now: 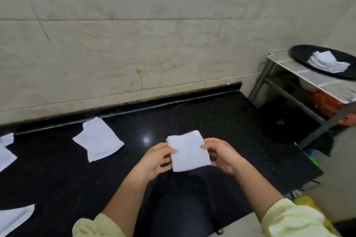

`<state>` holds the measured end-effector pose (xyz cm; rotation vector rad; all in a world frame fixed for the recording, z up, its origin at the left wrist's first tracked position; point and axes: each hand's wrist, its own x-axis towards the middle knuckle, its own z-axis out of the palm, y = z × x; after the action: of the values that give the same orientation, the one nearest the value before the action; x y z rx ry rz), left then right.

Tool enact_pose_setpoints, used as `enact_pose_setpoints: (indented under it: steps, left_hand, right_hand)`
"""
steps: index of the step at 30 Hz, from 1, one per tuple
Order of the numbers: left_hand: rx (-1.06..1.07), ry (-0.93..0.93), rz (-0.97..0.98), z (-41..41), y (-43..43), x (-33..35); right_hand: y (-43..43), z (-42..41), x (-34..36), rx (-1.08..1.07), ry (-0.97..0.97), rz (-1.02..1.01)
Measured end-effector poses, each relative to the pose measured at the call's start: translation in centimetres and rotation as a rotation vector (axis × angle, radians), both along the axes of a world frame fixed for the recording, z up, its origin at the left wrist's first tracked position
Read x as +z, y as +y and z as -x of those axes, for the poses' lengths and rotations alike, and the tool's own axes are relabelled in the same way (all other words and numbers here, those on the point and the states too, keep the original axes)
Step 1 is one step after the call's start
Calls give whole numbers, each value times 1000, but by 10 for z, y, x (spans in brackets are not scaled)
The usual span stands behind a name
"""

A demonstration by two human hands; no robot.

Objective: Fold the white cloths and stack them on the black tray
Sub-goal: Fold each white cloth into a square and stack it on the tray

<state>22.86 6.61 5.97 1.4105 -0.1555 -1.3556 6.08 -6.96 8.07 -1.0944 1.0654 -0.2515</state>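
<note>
Now, from the head view, the left hand (154, 161) and right hand (221, 155) pinch opposite edges of a folded white cloth (187, 152) between them, above the black counter (221, 121). Beyond the right hand, well apart, the black tray (300, 55) holds a stack of folded cloths (327, 61); left of the left hand lies an unfolded cloth (98, 141).

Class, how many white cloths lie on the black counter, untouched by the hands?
3: a cloth at centre-left, a cloth at the left edge, a cloth in the bottom-left corner. Others may lie out of view.
</note>
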Motion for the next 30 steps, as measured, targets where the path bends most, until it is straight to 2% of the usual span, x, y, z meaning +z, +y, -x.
enact_pose_setpoints:
  steps: [5,17,30]
  left_hand:
    - [-120,-85,41,59,-64,28]
    - [-243,-154,140,223,-230,78]
    - [-329,-192,251,292,-404,143]
  right_hand:
    - [-56,78,18,-25,-38,26]
    - [-195,252,65,-159,-127,122]
    - [-351,329,130,-233,-253,191]
